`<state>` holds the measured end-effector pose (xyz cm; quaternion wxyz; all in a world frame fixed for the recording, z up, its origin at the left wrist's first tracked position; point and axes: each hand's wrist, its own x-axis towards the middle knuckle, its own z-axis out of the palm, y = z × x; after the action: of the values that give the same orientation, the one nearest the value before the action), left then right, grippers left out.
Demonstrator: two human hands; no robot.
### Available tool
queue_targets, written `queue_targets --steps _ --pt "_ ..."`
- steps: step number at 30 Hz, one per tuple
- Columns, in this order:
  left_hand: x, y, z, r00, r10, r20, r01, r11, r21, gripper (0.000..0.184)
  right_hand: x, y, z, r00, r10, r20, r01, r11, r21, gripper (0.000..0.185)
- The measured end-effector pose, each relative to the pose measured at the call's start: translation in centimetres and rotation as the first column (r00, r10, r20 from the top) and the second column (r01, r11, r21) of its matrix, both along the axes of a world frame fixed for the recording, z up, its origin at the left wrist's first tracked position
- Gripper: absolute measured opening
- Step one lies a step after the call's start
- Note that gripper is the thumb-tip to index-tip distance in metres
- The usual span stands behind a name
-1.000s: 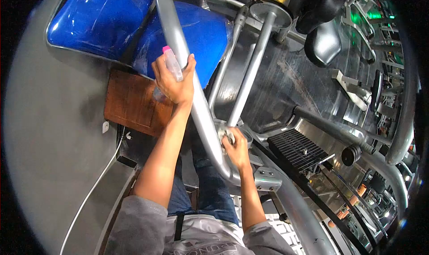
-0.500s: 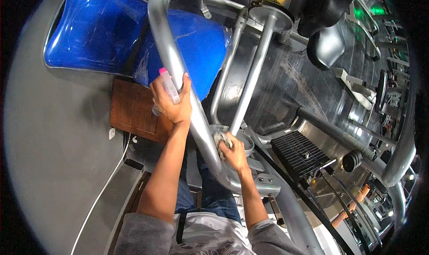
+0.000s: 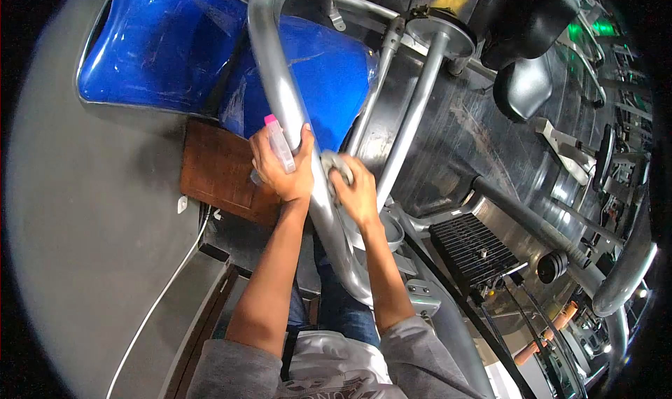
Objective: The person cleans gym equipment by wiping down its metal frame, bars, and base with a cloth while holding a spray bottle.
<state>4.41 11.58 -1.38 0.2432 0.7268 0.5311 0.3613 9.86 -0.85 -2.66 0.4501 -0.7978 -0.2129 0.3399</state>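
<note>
My left hand (image 3: 285,168) is closed round a clear spray bottle (image 3: 281,145) with a pink tip, and its thumb side rests against a thick silver tube (image 3: 283,94). The lower part of the bottle is mostly hidden behind the fingers. On the other side of the tube, my right hand (image 3: 355,192) presses a greyish cloth (image 3: 334,166) to the metal, slightly lower than my left hand. The cloth is bunched under the fingers and a little blurred.
Blue plastic-covered chairs (image 3: 161,45) stand beyond the tube at upper left. Below them is a brown wooden panel (image 3: 224,171). A white cable (image 3: 157,304) runs down the grey wall. A black weight stack (image 3: 476,248) and black pads (image 3: 523,87) are on the right.
My right hand has moved up along the tube with the cloth, closer to my left hand. My left hand still holds the bottle; the view has shifted slightly.
</note>
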Motion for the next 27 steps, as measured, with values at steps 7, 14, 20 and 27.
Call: queue_targets --steps 7,14,20,27 --pt "0.0 0.0 0.3 1.000 0.003 -0.016 -0.003 1.000 -0.028 0.043 -2.9 -7.8 2.5 0.987 0.108 -0.120 -0.119 0.990 -0.081 0.023" --pt "0.0 0.0 -0.1 1.000 0.005 0.002 -0.005 0.998 -0.062 0.045 -0.4 -1.6 0.5 0.999 0.020 -0.041 -0.021 1.000 -0.021 0.034" --pt "0.0 0.1 -0.3 1.000 -0.010 0.016 0.010 0.999 -0.047 0.042 1.5 2.2 3.0 0.992 -0.029 -0.123 0.024 0.999 -0.039 0.026" --pt "-0.3 0.1 -0.1 0.999 -0.019 0.047 0.022 0.998 -0.067 0.045 -3.8 -7.2 5.8 0.992 0.102 0.073 -0.103 0.995 0.007 0.042"
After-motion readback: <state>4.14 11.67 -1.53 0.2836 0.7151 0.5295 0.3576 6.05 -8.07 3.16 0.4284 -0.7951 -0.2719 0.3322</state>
